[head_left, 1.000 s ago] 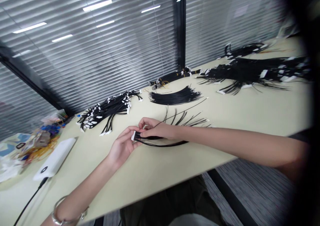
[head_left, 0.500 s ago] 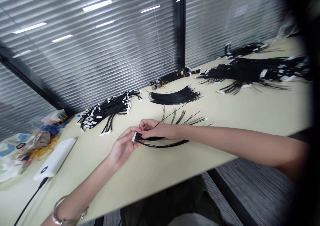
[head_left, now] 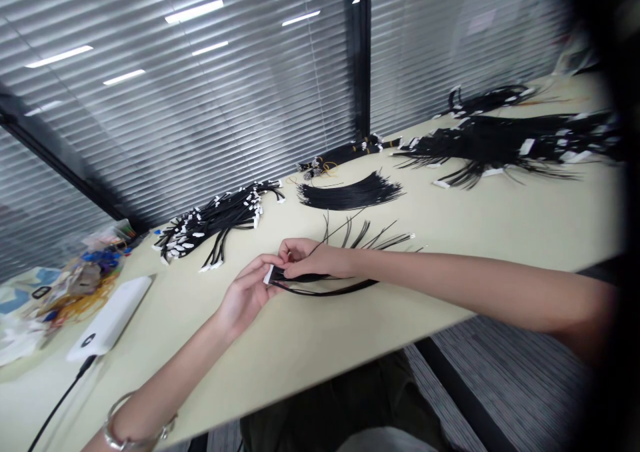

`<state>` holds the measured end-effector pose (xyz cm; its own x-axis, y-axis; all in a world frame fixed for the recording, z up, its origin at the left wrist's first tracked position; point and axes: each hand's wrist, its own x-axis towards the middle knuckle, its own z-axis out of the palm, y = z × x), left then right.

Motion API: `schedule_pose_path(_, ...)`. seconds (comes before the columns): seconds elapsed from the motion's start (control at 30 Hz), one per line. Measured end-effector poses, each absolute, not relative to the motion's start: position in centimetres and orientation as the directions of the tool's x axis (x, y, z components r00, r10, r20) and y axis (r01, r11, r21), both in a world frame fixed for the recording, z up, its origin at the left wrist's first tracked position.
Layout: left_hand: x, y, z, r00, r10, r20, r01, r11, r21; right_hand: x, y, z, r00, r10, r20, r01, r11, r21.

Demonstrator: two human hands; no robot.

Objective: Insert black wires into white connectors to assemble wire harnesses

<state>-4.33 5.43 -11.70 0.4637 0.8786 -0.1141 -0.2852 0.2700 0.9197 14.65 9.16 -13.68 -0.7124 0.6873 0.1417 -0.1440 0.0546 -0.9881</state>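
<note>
A white connector (head_left: 269, 275) sits between the fingers of my left hand (head_left: 246, 295), which are closed around it. Black wires (head_left: 345, 291) run from the connector to the right and pass under my right forearm. My right hand (head_left: 313, 259) pinches close beside the connector, with a thin black wire (head_left: 325, 239) between its fingers. Its fingertips nearly touch those of my left hand. Loose wire ends (head_left: 395, 241) fan out behind my right wrist. Where the wire meets the connector is hidden by my fingers.
Behind my hands lies a bundle of cut black wires (head_left: 350, 193). Wire harnesses with white connectors (head_left: 215, 217) are piled to the left, and more harnesses (head_left: 500, 142) to the right. A white power bank (head_left: 113, 319) with a cable rests at left, near bags and yellow bands (head_left: 93, 299).
Both hands stay in almost the same place on the connector and wires. The thin wire in my right hand has tilted slightly, its free end shifting a little left.
</note>
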Motion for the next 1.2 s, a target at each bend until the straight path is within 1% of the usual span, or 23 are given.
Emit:
schedule_pose_path(0.13,-4.26,5.39,-11.66,0.468,0.877,-0.107,-0.286,0.265,0.921,14.68,9.04,-13.67,-0.685,0.709,0.169,-0.146,0.093,-0.985)
schedule_pose_path(0.3,-4.3,5.5,-11.76,0.454,0.884,-0.113,-0.284,0.264,0.922,14.68,8.84,-13.41,-0.688,0.707,0.163,-0.152,0.08,-0.985)
schedule_pose_path(0.5,-4.34,5.59,-11.86,0.444,0.889,-0.11,-0.29,0.259,0.922,14.66,8.68,-13.17,-0.667,0.722,0.183,-0.128,0.131,-0.983)
schedule_pose_path(0.73,-4.34,5.58,-11.83,0.455,0.885,-0.1,-0.281,0.249,0.927,14.71,8.79,-13.49,-0.689,0.705,0.167,-0.129,0.108,-0.986)
schedule_pose_path(0.9,-4.24,5.48,-11.72,0.454,0.885,-0.101,-0.283,0.251,0.926,14.68,8.83,-13.59,-0.68,0.708,0.189,-0.155,0.113,-0.981)
schedule_pose_path(1.07,-4.3,5.43,-11.75,0.458,0.884,-0.097,-0.284,0.249,0.926,14.58,8.95,-13.81,-0.693,0.701,0.171,-0.145,0.096,-0.985)
schedule_pose_path(1.2,-4.36,5.54,-11.8,0.459,0.883,-0.1,-0.269,0.246,0.931,14.47,8.84,-13.73,-0.665,0.717,0.21,-0.172,0.126,-0.977)
